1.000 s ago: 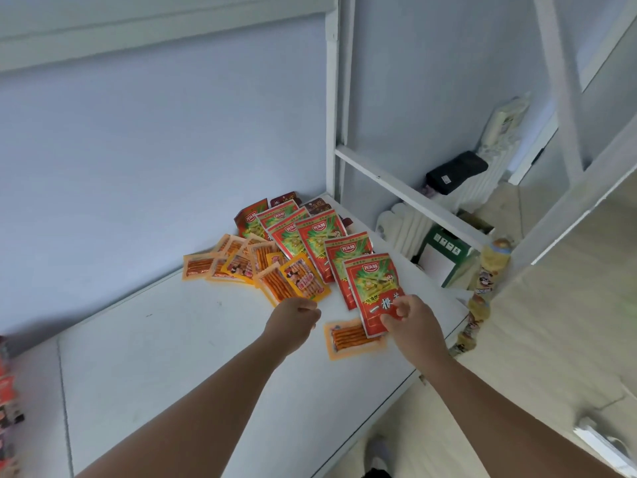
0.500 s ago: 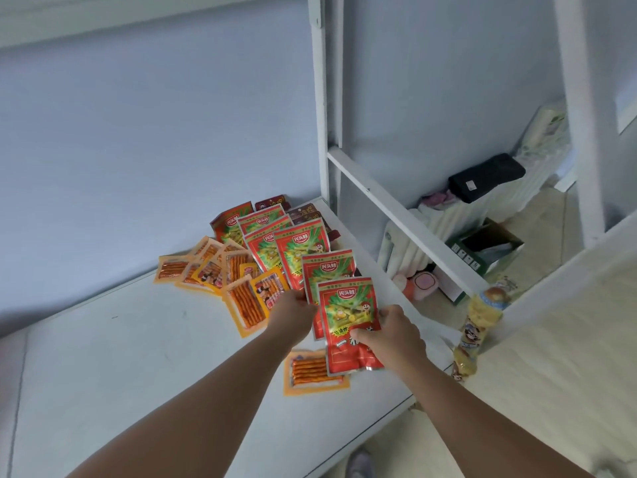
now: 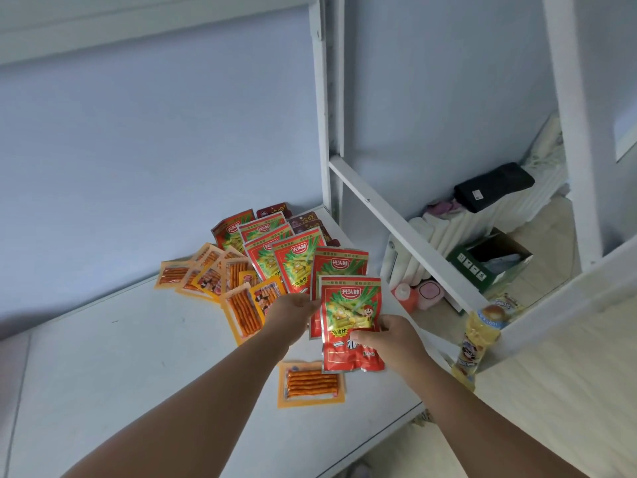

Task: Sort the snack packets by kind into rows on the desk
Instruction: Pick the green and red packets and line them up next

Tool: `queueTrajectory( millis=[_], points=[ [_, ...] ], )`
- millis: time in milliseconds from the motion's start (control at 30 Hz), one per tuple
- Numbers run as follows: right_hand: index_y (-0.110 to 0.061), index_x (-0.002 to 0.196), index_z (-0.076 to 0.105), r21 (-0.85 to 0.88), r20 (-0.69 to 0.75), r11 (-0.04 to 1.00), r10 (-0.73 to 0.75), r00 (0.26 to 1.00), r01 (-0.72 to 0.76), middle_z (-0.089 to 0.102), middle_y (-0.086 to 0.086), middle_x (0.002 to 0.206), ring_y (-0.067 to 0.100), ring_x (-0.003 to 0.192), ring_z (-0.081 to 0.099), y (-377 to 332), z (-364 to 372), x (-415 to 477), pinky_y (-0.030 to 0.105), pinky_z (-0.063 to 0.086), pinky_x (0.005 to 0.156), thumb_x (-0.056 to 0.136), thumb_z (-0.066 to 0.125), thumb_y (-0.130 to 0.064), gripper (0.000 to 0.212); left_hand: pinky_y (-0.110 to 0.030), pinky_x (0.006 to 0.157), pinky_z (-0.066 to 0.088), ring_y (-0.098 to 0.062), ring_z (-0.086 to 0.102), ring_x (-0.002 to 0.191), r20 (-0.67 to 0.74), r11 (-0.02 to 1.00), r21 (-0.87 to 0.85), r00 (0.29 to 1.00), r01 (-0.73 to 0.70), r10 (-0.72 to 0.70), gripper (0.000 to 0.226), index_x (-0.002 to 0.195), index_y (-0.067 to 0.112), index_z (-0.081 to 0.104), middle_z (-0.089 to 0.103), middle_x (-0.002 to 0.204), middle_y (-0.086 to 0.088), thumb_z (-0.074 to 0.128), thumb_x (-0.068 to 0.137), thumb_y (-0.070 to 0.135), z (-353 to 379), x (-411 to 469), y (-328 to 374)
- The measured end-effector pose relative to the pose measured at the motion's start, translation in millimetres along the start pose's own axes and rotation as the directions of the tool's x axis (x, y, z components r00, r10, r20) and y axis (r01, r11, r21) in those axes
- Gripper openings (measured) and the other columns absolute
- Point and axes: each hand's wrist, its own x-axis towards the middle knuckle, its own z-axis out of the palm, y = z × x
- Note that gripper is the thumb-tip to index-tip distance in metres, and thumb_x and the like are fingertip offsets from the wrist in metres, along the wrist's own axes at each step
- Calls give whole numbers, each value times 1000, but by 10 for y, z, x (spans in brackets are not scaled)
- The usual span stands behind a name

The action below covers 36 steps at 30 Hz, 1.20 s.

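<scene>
Right hand (image 3: 389, 339) fingers pinch the glossy red-and-green foil snack packet (image 3: 350, 312) at the front of the red row by the white worktop's (image 3: 138, 357) right edge, probably extending it; left hand (image 3: 293, 315) fingers curl at the next red packet (image 3: 339, 270), grip unclear.

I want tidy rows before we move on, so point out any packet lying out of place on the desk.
One orange stick-snack packet lies alone near the front edge of the desk, apart from the other orange packets heaped askew farther back. The red packet in the right hand overlaps its corner.
</scene>
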Motion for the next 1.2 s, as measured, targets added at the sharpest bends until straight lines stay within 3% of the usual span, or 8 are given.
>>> queueTrajectory(
  millis=[133,233,433,600,767,933,1200],
  points=[
    [-17,109,72,88,16,995,-48,999,47,77,0,100,21,92,74,-80,-3,13,47,60,89,81,83,-37,37,-42,86,61,-21,77,91,-10,996,-86,1000,-19,18,20,96,16,75,80,89,0,67,98,35,-126,-22,1],
    [-19,108,71,84,10,993,-83,996,82,77,-4,99,18,92,74,-153,24,16,45,59,90,80,81,-45,40,-46,92,60,-18,78,89,-44,992,-118,998,-38,33,15,94,20,76,80,87,3,67,99,32,-240,-21,-19],
    [-22,113,69,201,65,972,-137,988,122,77,-6,100,15,91,75,-306,132,13,39,61,86,78,83,-44,43,-41,85,62,-14,79,84,-120,970,-236,993,-51,23,16,104,18,75,81,89,5,67,99,31,-507,-114,-65],
    [-29,113,67,250,147,952,-221,964,180,77,-11,97,9,86,75,-549,278,-24,21,56,65,84,79,-41,33,-44,86,62,-15,79,83,-196,963,-257,980,-80,30,12,101,22,75,81,89,4,67,99,30,-785,-264,-225],
    [-35,106,69,270,191,934,-291,937,235,76,-17,97,8,90,74,-696,556,-162,23,57,69,85,78,-40,23,-48,91,61,-21,79,87,-230,948,-306,973,-91,19,12,104,18,76,81,92,0,68,99,23,-1080,-424,-417],
    [-28,110,73,293,241,922,-328,913,254,78,-10,99,13,94,75,-870,1004,-366,37,59,83,86,79,-32,25,-44,86,63,-20,79,83,-259,941,-322,966,-99,13,10,102,17,76,81,89,0,68,99,20,-1515,-605,-660],
    [-20,102,70,327,211,922,-286,935,208,79,-5,85,15,76,77,-1201,2228,-827,28,56,61,79,85,-23,27,-38,78,65,-20,79,81,-290,928,-356,957,-113,5,11,99,16,76,81,88,-1,68,99,23,-2515,-1096,-1344]
  ],
)
